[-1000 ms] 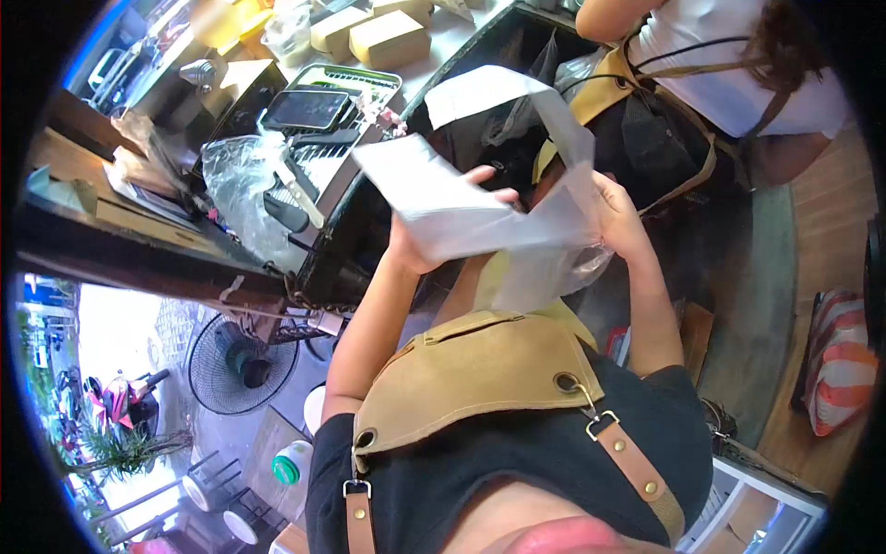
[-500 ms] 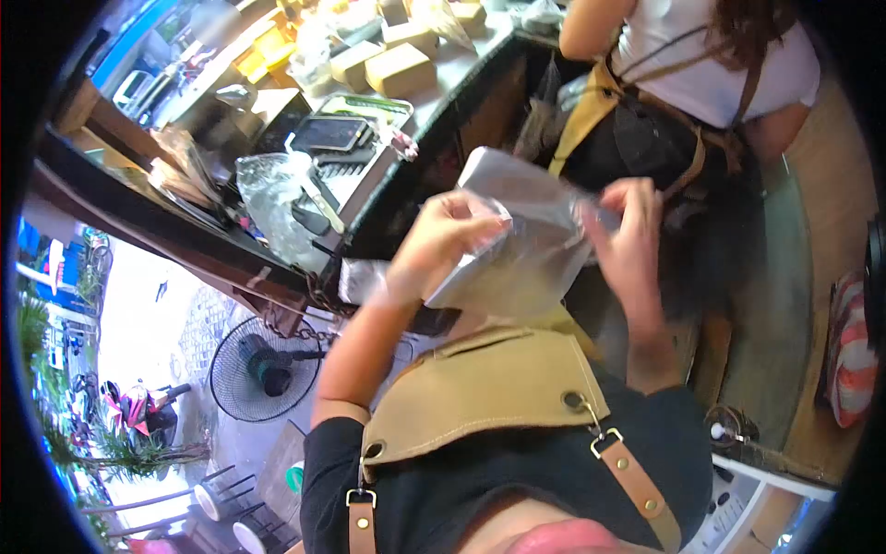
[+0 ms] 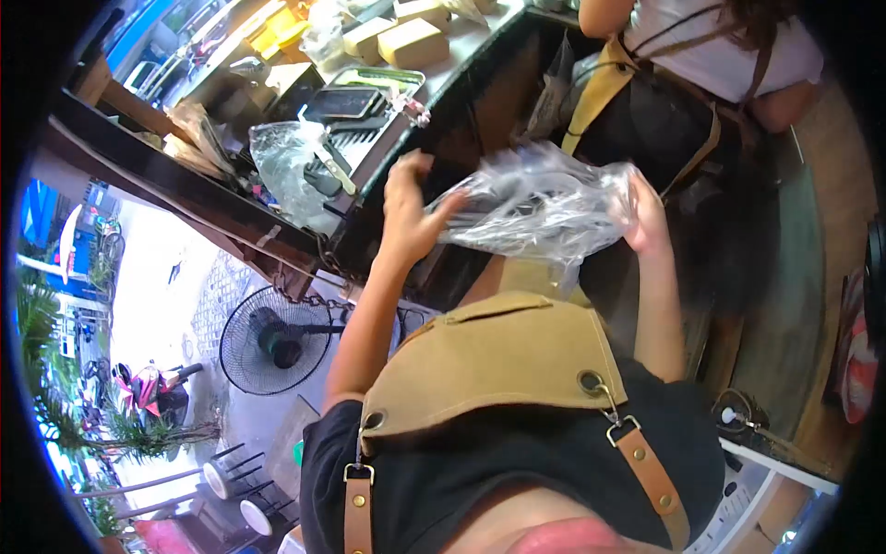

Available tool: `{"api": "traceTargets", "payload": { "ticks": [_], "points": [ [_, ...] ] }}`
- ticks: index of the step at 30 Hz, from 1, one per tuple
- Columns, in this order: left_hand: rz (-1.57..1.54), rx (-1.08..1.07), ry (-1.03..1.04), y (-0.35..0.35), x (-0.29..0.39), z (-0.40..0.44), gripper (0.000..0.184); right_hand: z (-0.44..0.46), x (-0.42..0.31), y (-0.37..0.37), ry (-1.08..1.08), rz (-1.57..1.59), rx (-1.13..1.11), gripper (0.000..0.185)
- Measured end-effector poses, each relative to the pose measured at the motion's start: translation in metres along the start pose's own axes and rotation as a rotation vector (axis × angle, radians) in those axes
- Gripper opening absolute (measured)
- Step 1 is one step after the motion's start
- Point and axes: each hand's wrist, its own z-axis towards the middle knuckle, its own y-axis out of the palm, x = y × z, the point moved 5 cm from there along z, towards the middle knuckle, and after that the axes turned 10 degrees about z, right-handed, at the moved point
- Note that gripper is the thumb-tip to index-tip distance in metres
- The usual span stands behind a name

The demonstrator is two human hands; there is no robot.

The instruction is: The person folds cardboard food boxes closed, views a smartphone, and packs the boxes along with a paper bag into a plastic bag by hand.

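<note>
A crumpled clear plastic bag (image 3: pixel 544 203) stretches between my hands in front of the tan apron (image 3: pixel 489 360). My right hand (image 3: pixel 644 214) grips its right end, fingers closed round the plastic. At the bag's left end is my left hand (image 3: pixel 413 208), its thumb apart from the fingers and the thumb tip near the plastic. Whether something lies inside the bag is hard to tell through the folds.
Beyond my hands, a counter holds a phone (image 3: pixel 346 102), boxes (image 3: pixel 413 43) and another plastic bag (image 3: pixel 288 166). A person in white (image 3: pixel 701 55) is at the upper right. A fan (image 3: pixel 277 340) stands at lower left, a striped bag (image 3: pixel 858 369) at far right.
The smooth, pale plastic sheet seen earlier now shows as a crumpled clear bag. My left hand has opened from its pinch; my right hand still holds the plastic.
</note>
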Motion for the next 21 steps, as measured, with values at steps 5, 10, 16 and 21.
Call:
{"api": "traceTargets", "payload": {
  "ticks": [5,10,16,21],
  "points": [
    [-0.401,-1.305,-0.096,0.104,0.037,0.003,0.069,0.014,0.004,0.04,-0.071,-0.191,-0.143,0.011],
    [-0.951,-0.949,-0.455,0.106,0.032,0.001,0.025,-0.061,-0.051,0.127,-1.05,-1.804,0.124,0.024],
    [-1.929,-1.129,-0.812,0.081,0.013,0.03,0.012,-0.02,0.084,-0.009,-0.392,-2.067,-0.267,0.051],
    [-0.408,-1.033,0.284,0.074,0.068,-0.006,0.024,-0.019,0.105,-0.007,0.655,-2.25,-0.446,0.069]
  ]
}}
